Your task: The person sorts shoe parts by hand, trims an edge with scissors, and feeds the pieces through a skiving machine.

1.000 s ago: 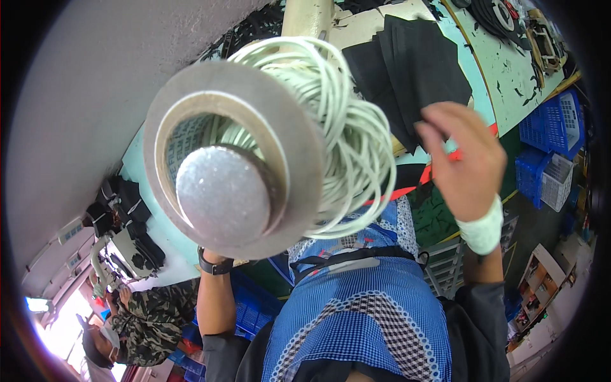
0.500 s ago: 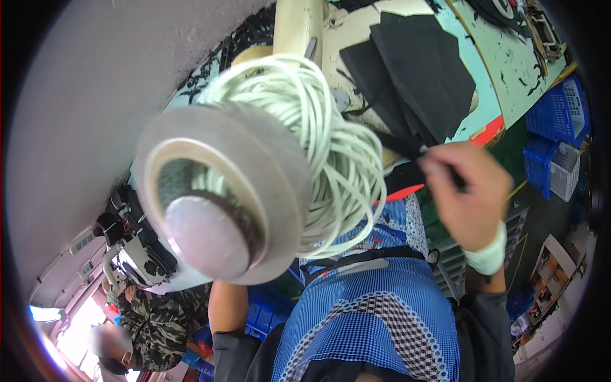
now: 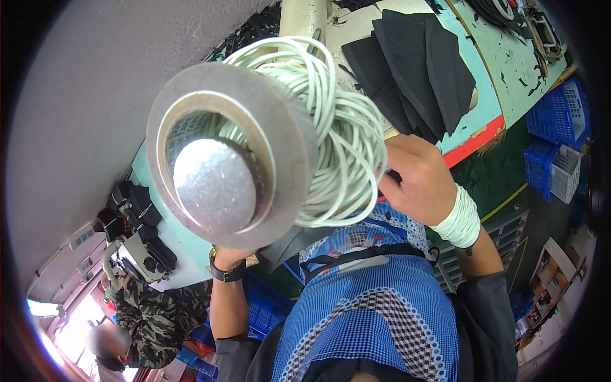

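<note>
My right hand (image 3: 417, 175), with pale cord wound round its wrist (image 3: 461, 219), is closed beside a hanging bundle of pale green-white cord (image 3: 347, 146). Its fingertips reach behind the cord, and what they pinch is hidden. A large grey metal ring (image 3: 296, 127) with a round silver end (image 3: 215, 184) covers most of my left hand (image 3: 232, 256), so its fingers do not show. That wrist wears a dark watch (image 3: 227, 274). Next to it, a black flat piece (image 3: 291, 245) sticks out below the ring. Black flat pieces (image 3: 414, 70) lie fanned out beyond my right hand.
The pale green table (image 3: 487, 118) has a red edge (image 3: 474, 141) and black scraps. Blue crates (image 3: 557, 111) stand at the right. A person in a camouflage top (image 3: 156, 325) works at the lower left, near more black pieces (image 3: 143, 210). A cream machine column (image 3: 302, 19) rises at the back.
My right hand has moved left and in toward the cord, from holding a dark strip farther out. My left wrist and watch now show under the ring, with a black piece beside them.
</note>
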A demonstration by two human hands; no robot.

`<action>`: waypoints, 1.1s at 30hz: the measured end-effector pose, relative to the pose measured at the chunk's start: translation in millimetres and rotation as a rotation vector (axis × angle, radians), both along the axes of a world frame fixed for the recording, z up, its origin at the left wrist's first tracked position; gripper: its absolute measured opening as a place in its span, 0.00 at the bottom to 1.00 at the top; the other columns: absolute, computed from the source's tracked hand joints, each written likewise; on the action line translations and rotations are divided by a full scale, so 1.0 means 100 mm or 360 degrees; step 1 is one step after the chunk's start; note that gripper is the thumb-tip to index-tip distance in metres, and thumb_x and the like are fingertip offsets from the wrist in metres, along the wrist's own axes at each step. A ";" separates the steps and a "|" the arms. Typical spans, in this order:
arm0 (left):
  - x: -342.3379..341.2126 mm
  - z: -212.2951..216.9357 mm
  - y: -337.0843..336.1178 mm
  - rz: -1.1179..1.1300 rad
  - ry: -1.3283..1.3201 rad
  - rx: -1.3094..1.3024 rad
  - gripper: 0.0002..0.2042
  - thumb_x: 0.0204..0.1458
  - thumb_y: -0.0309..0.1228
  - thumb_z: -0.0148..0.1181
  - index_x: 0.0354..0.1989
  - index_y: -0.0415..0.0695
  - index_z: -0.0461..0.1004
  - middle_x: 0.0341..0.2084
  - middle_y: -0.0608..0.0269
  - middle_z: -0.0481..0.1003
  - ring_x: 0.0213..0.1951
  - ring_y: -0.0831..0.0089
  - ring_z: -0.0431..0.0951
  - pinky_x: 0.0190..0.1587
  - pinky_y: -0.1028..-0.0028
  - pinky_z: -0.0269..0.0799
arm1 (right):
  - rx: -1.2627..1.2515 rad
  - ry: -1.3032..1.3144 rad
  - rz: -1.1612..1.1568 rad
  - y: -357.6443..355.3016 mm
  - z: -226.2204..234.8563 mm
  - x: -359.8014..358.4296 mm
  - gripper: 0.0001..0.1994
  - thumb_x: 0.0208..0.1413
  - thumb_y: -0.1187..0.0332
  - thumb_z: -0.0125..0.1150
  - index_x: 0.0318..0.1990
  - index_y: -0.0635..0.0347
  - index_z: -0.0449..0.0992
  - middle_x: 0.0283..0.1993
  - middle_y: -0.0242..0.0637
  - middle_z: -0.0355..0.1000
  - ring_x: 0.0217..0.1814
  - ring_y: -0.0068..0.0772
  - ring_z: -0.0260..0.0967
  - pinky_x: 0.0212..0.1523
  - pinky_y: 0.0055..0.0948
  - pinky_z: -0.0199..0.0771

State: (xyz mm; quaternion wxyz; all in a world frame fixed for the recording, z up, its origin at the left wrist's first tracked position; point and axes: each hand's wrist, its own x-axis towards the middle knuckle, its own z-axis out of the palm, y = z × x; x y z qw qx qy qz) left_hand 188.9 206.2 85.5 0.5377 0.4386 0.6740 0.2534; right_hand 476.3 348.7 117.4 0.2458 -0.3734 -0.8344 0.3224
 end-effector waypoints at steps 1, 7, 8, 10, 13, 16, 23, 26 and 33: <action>0.00 0.05 0.03 -0.0009 0.0047 0.0060 0.10 0.56 0.32 0.62 0.38 0.37 0.75 0.28 0.71 0.73 0.32 0.83 0.68 0.36 0.78 0.65 | -0.0001 -0.0004 0.0012 0.00 -0.01 0.00 0.06 0.47 0.74 0.64 0.33 0.62 0.76 0.27 0.41 0.74 0.29 0.43 0.72 0.31 0.37 0.71; 0.00 -0.11 0.11 -0.0081 0.0098 0.0039 0.13 0.59 0.34 0.58 0.43 0.36 0.76 0.31 0.65 0.76 0.34 0.79 0.71 0.38 0.75 0.67 | 0.0011 -0.0120 0.0037 0.10 -0.09 -0.11 0.14 0.46 0.71 0.66 0.42 0.63 0.75 0.33 0.40 0.73 0.37 0.43 0.71 0.39 0.38 0.69; 0.01 -0.24 0.15 -0.0106 0.0096 0.0028 0.13 0.59 0.35 0.57 0.42 0.35 0.76 0.30 0.64 0.76 0.33 0.79 0.71 0.37 0.75 0.67 | 0.0172 -0.0191 0.0051 0.12 -0.10 -0.16 0.18 0.45 0.70 0.67 0.45 0.64 0.73 0.35 0.41 0.73 0.41 0.43 0.70 0.42 0.38 0.67; -0.05 -0.68 0.21 -0.0014 0.0003 0.0235 0.14 0.59 0.37 0.56 0.37 0.35 0.77 0.21 0.60 0.73 0.26 0.77 0.70 0.29 0.73 0.64 | 0.0085 -0.0371 0.0058 0.12 -0.04 -0.17 0.24 0.44 0.68 0.68 0.50 0.64 0.70 0.39 0.41 0.71 0.46 0.43 0.67 0.46 0.38 0.63; 0.22 -0.26 0.57 -0.0241 0.0154 0.0067 0.16 0.59 0.38 0.56 0.33 0.34 0.78 0.17 0.60 0.72 0.22 0.77 0.69 0.25 0.73 0.62 | -0.0104 -0.0325 -0.0094 -0.01 -0.07 0.00 0.15 0.45 0.71 0.66 0.41 0.63 0.74 0.32 0.41 0.73 0.37 0.44 0.70 0.40 0.39 0.67; 0.28 -0.05 0.49 0.0005 -0.0224 -0.0446 0.15 0.60 0.37 0.56 0.32 0.35 0.78 0.22 0.68 0.76 0.24 0.86 0.71 0.25 0.81 0.64 | 0.0093 -0.0124 -0.0485 -0.10 0.43 0.30 0.08 0.43 0.81 0.66 0.33 0.62 0.77 0.30 0.40 0.75 0.32 0.41 0.74 0.32 0.33 0.74; 0.00 -0.13 0.29 0.0031 -0.0696 -0.0290 0.12 0.60 0.35 0.56 0.38 0.35 0.74 0.30 0.68 0.76 0.28 0.86 0.71 0.30 0.83 0.65 | 0.0424 -0.0253 -0.0335 0.19 0.15 0.23 0.08 0.44 0.75 0.67 0.33 0.64 0.77 0.31 0.40 0.74 0.33 0.42 0.72 0.34 0.35 0.73; 0.06 -0.09 0.23 0.0166 -0.0367 -0.0292 0.12 0.63 0.37 0.51 0.39 0.39 0.74 0.29 0.73 0.72 0.31 0.88 0.70 0.33 0.84 0.65 | 0.0179 -0.0090 -0.0024 0.11 0.01 0.04 0.12 0.44 0.72 0.67 0.38 0.63 0.76 0.32 0.40 0.73 0.35 0.42 0.71 0.36 0.37 0.71; 0.51 0.07 0.79 -0.0360 0.0129 -0.0316 0.11 0.61 0.33 0.52 0.30 0.39 0.72 0.09 0.72 0.62 0.11 0.84 0.62 0.15 0.76 0.54 | -0.0051 -0.0505 0.0030 0.11 -0.10 -0.13 0.25 0.42 0.67 0.69 0.49 0.64 0.72 0.34 0.40 0.70 0.39 0.43 0.66 0.41 0.39 0.63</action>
